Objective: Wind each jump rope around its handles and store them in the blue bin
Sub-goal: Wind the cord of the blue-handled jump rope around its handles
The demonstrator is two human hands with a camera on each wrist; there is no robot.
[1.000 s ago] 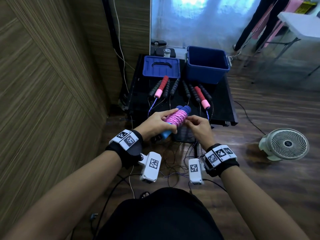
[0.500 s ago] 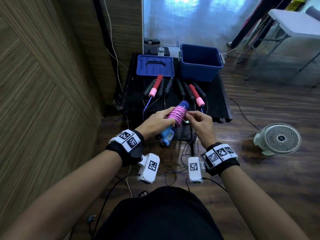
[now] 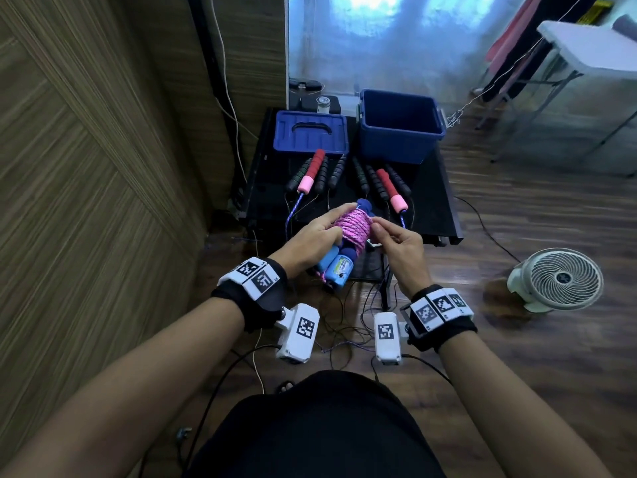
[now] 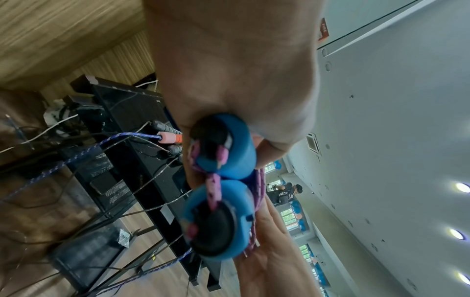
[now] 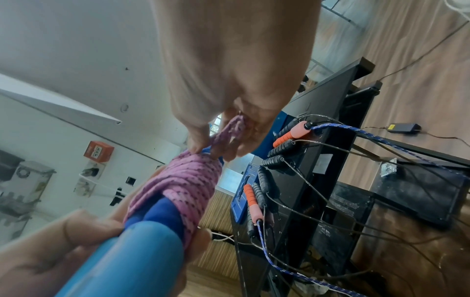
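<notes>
A: Status of both hands at this moment?

B: Left hand (image 3: 312,236) curled around the pair of blue foam-and-plastic handles (image 3: 336,267), thumb pressed on the coil. Right hand (image 3: 400,241) pinched, thumb and forefinger, on the last loop of the pink braided rope (image 3: 355,229) at the coil's far end.

A: Location of the bundle?

B: Held in the air near the front edge of the black low table (image 3: 437,201), well short of the open blue plastic bin (image 3: 401,127) at 1 o'clock. Blue bin lid (image 3: 310,132) seen at 11 o'clock. Red-and-pink foam handles (image 3: 310,172) and black ribbed handles (image 3: 370,179) laid between, cords hanging off the front edge, apparently not wound.

A: Failure modes from here?

B: Judged likely: coil sprung loose if the pinched loop slipped before being tucked under a turn. Loosened left grip: handles parted, turns slid off the ends. Loose tail snagged on the hanging cords during transfer to the bin.
</notes>
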